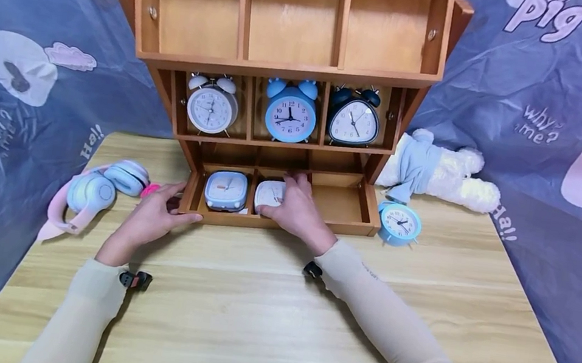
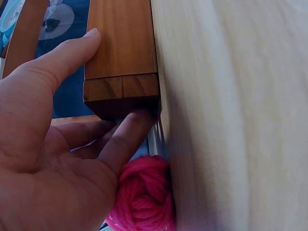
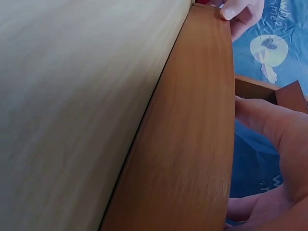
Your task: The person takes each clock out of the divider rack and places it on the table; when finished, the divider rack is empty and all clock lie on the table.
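While your left hand (image 1: 154, 215) grips the wooden shelf (image 1: 283, 71) at its lower left corner, thumb on the front board and fingers at its end, your right hand (image 1: 300, 210) has its fingers clasped around the white square clock (image 1: 269, 192), there in the bottom tier's middle compartment! Just left of it, a light-blue square clock (image 1: 226, 190) fills the next compartment. Above you, three twin-bell alarm clocks (image 1: 290, 118) line the middle tier. Out on the surface (image 1: 252, 311), a round blue clock (image 1: 399, 224) stands just beside the shelf's right end, headphones (image 1: 92, 193) lie to your left, and pink yarn (image 2: 144, 197) sits close by your left hand.
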`<state>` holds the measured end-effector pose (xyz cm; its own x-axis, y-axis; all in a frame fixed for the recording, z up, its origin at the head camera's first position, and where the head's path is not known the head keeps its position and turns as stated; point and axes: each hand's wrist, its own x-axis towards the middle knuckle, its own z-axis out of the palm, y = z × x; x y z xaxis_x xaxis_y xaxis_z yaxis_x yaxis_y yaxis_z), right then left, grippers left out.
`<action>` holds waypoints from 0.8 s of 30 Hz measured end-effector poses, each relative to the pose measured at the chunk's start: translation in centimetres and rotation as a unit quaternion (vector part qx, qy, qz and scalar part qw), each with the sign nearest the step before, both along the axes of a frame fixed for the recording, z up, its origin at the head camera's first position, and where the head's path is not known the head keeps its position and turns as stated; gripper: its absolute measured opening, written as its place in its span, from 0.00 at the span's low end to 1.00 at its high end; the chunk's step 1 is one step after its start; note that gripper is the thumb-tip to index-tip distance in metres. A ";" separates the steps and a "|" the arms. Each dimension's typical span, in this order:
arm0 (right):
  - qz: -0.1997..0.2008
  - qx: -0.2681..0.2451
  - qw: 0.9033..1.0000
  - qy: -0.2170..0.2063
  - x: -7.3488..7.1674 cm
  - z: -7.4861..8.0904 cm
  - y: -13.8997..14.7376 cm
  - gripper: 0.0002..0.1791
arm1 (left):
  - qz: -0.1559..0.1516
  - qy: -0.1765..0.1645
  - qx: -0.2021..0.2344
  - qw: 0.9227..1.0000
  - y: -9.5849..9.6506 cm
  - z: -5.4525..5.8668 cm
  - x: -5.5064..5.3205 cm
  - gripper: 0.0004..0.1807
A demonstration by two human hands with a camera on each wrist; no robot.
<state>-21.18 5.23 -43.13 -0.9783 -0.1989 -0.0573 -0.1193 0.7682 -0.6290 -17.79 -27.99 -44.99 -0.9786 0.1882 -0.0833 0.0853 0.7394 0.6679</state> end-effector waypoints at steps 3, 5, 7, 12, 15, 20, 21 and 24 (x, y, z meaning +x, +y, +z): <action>-0.003 0.019 1.000 -0.007 0.1 -0.1 -0.2 0.61 | -0.001 -0.002 -0.004 1.000 0.1 -0.2 0.2 0.57; -0.003 0.028 1.000 -0.010 0.1 0.0 -0.3 0.61 | 0.000 -0.002 -0.003 1.000 0.1 -0.2 0.2 0.56; -0.005 0.033 0.999 -0.011 0.0 0.1 -0.4 0.62 | 0.002 0.002 -0.005 1.000 0.0 -0.2 0.1 0.56; -0.006 0.047 0.999 -0.009 -0.3 0.4 -0.6 0.62 | 0.002 0.010 -0.002 1.000 0.0 -0.1 -0.2 0.55; -0.005 0.052 0.999 -0.010 -0.5 0.5 -0.7 0.62 | 0.001 0.009 0.003 1.000 -0.1 -0.1 -0.3 0.55; -0.003 0.060 0.998 -0.019 -0.6 0.4 -0.9 0.62 | 0.001 0.005 0.002 1.000 -0.1 -0.1 -0.2 0.56; -0.003 0.061 0.998 -0.020 -0.5 0.4 -0.9 0.62 | 0.001 0.005 0.001 1.000 -0.1 -0.1 -0.2 0.56; -0.005 0.062 0.998 -0.022 -0.4 0.3 -1.0 0.61 | 0.000 0.006 -0.004 1.000 -0.1 -0.1 -0.2 0.57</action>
<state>-21.60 4.20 -42.84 -0.9764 -0.1771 -0.1234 -0.0853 0.8419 -0.5328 -17.96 -28.11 -45.13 -0.9794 0.1883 -0.0729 0.0940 0.7445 0.6609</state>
